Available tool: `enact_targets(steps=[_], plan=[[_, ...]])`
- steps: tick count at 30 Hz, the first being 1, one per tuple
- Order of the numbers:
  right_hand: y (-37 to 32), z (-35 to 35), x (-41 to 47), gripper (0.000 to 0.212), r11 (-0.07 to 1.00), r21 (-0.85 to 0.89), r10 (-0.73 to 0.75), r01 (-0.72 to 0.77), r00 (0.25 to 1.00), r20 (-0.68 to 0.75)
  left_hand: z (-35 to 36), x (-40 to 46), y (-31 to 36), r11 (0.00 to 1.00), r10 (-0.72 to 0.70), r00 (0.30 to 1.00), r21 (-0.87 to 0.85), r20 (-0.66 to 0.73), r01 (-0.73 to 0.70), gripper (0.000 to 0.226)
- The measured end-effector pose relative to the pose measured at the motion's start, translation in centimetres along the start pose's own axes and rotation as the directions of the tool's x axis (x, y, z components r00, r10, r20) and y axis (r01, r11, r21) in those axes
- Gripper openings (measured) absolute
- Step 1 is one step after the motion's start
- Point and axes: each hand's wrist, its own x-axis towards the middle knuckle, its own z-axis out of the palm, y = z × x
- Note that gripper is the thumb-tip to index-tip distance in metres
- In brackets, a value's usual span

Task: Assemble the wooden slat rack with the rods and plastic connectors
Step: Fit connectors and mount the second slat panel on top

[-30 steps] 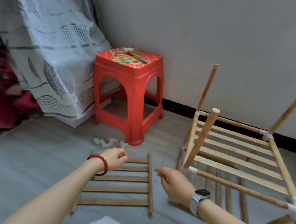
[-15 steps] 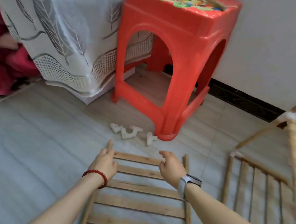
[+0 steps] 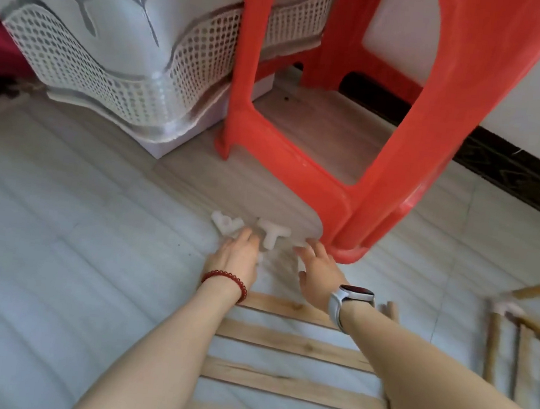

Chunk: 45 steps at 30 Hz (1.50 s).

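Now both hands' fingers lie relaxed, reaching the white T-shaped plastic connectors (image 3: 272, 233).

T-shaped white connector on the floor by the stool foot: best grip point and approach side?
Pinch the stem of the T-shaped connector from above. It lies flat on the floor, stem pointing toward the person, crossbar toward the red stool. Approaching from the near side looks best, with the stool foot close on its right. The left hand is nearest, fingertips beside the stem; the right hand hovers open.
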Motion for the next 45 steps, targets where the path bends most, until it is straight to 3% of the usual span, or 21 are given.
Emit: enact_targets(steps=[2,4,6,7,8,10,11,13,16,19,22,25,28,30,34,38,41,43,45], plan=[[-0.3,0.1,-0.2,0.039,1.000,-0.015,-0.012,0.012,1.000,-0.024,0.2,0.0,-0.1,0.999,0.015,1.000,0.028,-0.023,-0.014,0.016],[-0.2,0.2,-1.0,0.027,0.999,-0.023,-0.043,0.043,0.999,-0.026,0.2,-0.7,-0.1,0.999,-0.001,0.998,-0.048,-0.068,-0.002,0.011],[0.1,0.4,-2.0,0.024,0.998,0.043,-0.037,0.040,0.996,-0.077,-0.2,-1.7,0.1,0.953,-0.114,0.983,-0.295,-0.144,0.068,0.017],[0.1,0.2,-2.7,0.026,0.992,0.126,0.003,0.013,0.991,-0.131,-0.9,-2.5,0.5,0.879,-0.201,0.967,-0.465,-0.155,0.108,0.026],[0.0,0.0,-3.5,0.028,0.970,0.243,0.073,-0.027,0.981,-0.180,-1.6,-3.2,0.8,0.751,-0.282,0.952,-0.646,-0.120,0.141,0.036],[-0.6,-0.5,-5.1,0.034,0.858,0.503,0.242,-0.107,0.947,-0.212,-2.9,-4.8,1.7,0.372,-0.351,0.936,-0.912,0.033,0.172,0.041],[-0.8,-1.2,-6.2,0.036,0.787,0.602,0.305,-0.135,0.933,-0.190,-3.8,-5.8,2.4,0.186,-0.345,0.933,-0.967,0.101,0.174,0.035],[-1.3,-2.7,-8.5,0.034,0.672,0.724,0.355,-0.155,0.926,-0.131,-6.0,-7.8,4.0,-0.084,-0.302,0.934,-0.981,0.193,0.176,0.014],[-2.4,-6.3,-12.7,0.032,0.536,0.838,0.367,-0.104,0.922,-0.120,-9.9,-11.3,6.9,-0.353,-0.223,0.938,-0.919,0.266,0.176,0.014],[-3.7,-10.3,-17.6,0.025,0.507,0.862,0.343,-0.011,0.920,-0.190,-13.9,-15.0,9.7,-0.497,-0.128,0.958,-0.853,0.257,0.162,0.013],[-5.0,-14.7,-24.4,0.026,0.474,0.870,0.289,0.137,0.909,-0.301,-17.8,-19.9,12.7,-0.536,-0.034,0.990,-0.838,0.139,0.099,0.009],[-5.6,-18.1,-31.9,0.032,0.459,0.848,0.199,0.264,0.900,-0.388,-21.7,-25.5,15.7,-0.566,0.096,0.995,-0.821,0.013,0.066,0.018],[-5.4,-20.5,-39.0,0.031,0.527,0.745,0.097,0.409,0.842,-0.531,-24.6,-30.1,18.8,-0.599,0.228,0.972,-0.794,-0.050,0.100,0.013],[-4.4,-22.0,-43.9,0.033,0.542,0.685,0.066,0.486,0.788,-0.612,-26.0,-33.0,21.7,-0.593,0.316,0.945,-0.794,-0.079,0.132,0.024],[-1.9,-24.3,-51.4,0.031,0.438,0.643,0.075,0.628,0.688,-0.722,-27.1,-36.7,27.5,-0.454,0.357,0.927,-0.889,-0.117,0.063,0.046],[2.8,-26.0,-56.4,0.032,0.360,0.572,0.216,0.737,0.531,-0.820,-27.1,-38.9,33.8,-0.316,0.469,0.877,-0.947,-0.106,0.055,0.028],[7.7,-26.1,-56.8,0.030,0.242,0.622,0.414,0.745,0.501,-0.760,-26.3,-39.1,37.0,-0.214,0.490,0.859,-0.976,-0.147,-0.044,0.018],[10.6,-26.4,-56.1,0.028,0.115,0.656,0.532,0.746,0.512,-0.675,-25.9,-38.3,38.6,-0.143,0.462,0.862,-0.977,-0.208,-0.159,0.014],[12.4,-27.1,-55.4,0.029,0.071,0.690,0.575,0.720,0.536,-0.618,-25.8,-37.3,39.7,-0.046,0.419,0.866,-0.959,-0.272,-0.279,0.015]])
